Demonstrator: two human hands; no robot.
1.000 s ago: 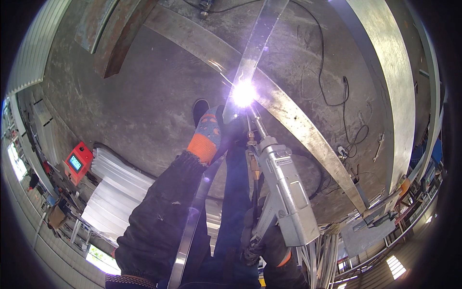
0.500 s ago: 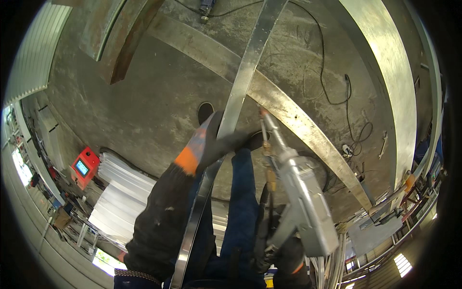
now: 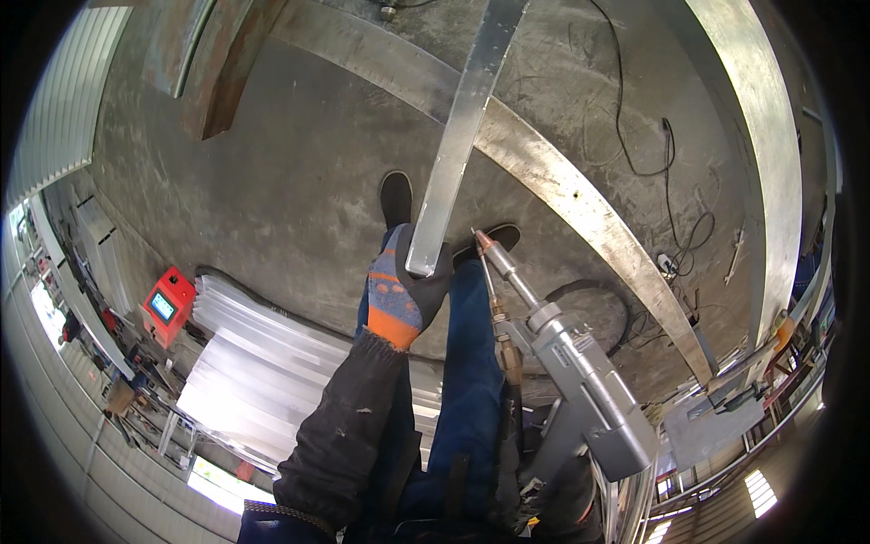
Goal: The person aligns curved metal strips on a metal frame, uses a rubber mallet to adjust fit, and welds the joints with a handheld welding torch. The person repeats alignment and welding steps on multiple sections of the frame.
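My left hand (image 3: pixel 397 292), in a grey-blue and orange knit glove with dark palm, is closed around the near end of a long, shiny metal bar (image 3: pixel 458 150). The bar slants away to the upper right and crosses over a curved metal strip (image 3: pixel 566 186). On the right, a silver handheld welding gun (image 3: pixel 580 372) with a copper tip points up and left, its tip apart from the bar. My right hand (image 3: pixel 564 497), dark-gloved and mostly in shadow, grips the gun's handle at the lower edge; its fingers are largely hidden.
A wide curved metal piece (image 3: pixel 770 172) stands at right, with a black cable (image 3: pixel 625 136) on the concrete floor. Rusty beams (image 3: pixel 222 82) lie at upper left. A red box with a screen (image 3: pixel 169 306) sits beside stacked corrugated sheets (image 3: pixel 245 381). My shoes (image 3: pixel 396 198) are below.
The bar has shifted away from me; its near end, which ran past the lower edge, is now at my left hand. The gun has moved slightly right and down.
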